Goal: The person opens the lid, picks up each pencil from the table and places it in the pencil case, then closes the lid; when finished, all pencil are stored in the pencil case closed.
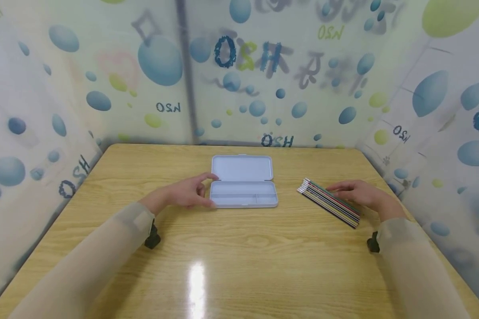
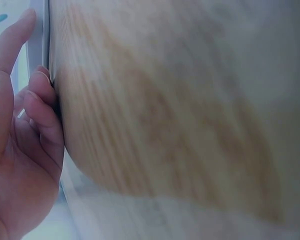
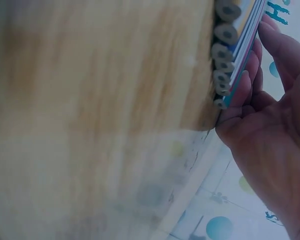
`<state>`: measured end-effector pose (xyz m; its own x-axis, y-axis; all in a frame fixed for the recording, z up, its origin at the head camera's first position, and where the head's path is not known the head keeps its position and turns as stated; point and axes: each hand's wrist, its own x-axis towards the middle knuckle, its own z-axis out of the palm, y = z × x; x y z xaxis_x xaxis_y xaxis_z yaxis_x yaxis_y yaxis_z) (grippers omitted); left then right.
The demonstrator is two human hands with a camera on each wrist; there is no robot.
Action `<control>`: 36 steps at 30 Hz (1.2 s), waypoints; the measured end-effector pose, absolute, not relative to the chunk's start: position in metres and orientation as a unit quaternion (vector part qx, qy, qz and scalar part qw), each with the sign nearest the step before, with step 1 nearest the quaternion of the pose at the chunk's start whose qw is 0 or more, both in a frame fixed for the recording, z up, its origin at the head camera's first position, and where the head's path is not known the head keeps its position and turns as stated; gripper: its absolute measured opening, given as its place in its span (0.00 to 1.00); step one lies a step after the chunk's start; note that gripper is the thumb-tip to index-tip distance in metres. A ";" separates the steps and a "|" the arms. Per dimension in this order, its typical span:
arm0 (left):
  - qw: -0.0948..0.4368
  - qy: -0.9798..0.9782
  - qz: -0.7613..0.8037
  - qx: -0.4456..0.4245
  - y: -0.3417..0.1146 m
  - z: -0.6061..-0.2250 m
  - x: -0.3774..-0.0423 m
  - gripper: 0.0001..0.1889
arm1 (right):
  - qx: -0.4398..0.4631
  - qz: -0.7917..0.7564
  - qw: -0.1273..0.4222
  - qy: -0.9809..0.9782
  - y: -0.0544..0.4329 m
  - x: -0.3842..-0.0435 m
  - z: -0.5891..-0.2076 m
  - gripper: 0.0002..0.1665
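Note:
A pale lavender pencil case [image 1: 243, 200] lies on the table with its lid [image 1: 241, 168] raised back. Its tray has a long compartment and smaller ones along the front. My left hand [image 1: 185, 192] holds the case's left end, index finger near the hinge and thumb at the front corner; the other fingers curl beside it in the left wrist view. To the right, several pencils [image 1: 330, 204] lie side by side at a slant, white ends toward the case. My right hand [image 1: 357, 194] touches their far right side with thumb and fingers. Their unsharpened-looking ends [image 3: 225, 34] show in the right wrist view.
The wooden table [image 1: 239, 248] has a bright light reflection near its front. Patterned curtain-like walls [image 1: 231, 88] with blue and green spots enclose the back and both sides. A dark wrist device [image 1: 152, 237] sits under the left sleeve, another [image 1: 373, 243] under the right.

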<state>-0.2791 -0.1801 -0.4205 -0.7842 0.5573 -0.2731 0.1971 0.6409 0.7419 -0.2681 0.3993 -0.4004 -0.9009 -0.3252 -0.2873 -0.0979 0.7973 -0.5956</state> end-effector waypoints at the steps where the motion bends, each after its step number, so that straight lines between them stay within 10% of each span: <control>1: 0.247 0.871 0.365 0.216 -0.180 -0.420 -0.279 0.49 | -0.116 -0.295 0.189 0.929 0.399 -0.268 -0.401 0.27; 36: 0.249 0.867 0.369 0.226 -0.182 -0.420 -0.279 0.49 | -0.118 -0.238 0.138 0.954 0.395 -0.270 -0.401 0.25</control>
